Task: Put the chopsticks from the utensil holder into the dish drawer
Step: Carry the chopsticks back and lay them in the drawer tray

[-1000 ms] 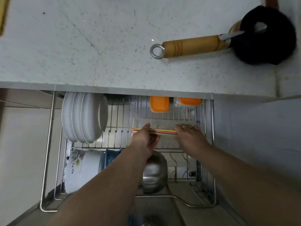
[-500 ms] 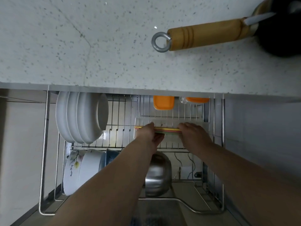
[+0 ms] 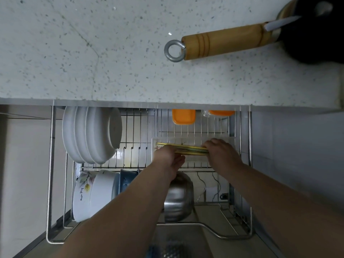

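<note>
A bundle of yellow-green chopsticks [image 3: 188, 148] lies level across a clear plastic tray [image 3: 193, 141] in the pulled-out wire dish drawer [image 3: 50, 164]. My left hand [image 3: 168, 157] grips the bundle near its left part from below. My right hand [image 3: 220, 152] covers and holds its right end. The chopstick tips stick out to the left over the tray's edge. The utensil holder is out of sight.
White plates [image 3: 89, 135] stand in the drawer's back left, bowls [image 3: 95, 194] at front left, a steel bowl [image 3: 178, 198] under my left wrist. Orange lids [image 3: 183, 117] sit at the back. A wooden-handled black pan [image 3: 223, 42] rests on the speckled counter [image 3: 93, 53] above.
Both hands have stayed on the chopsticks and lowered them a little onto the clear tray. The camera has tilted, so the drawer looks nearer.
</note>
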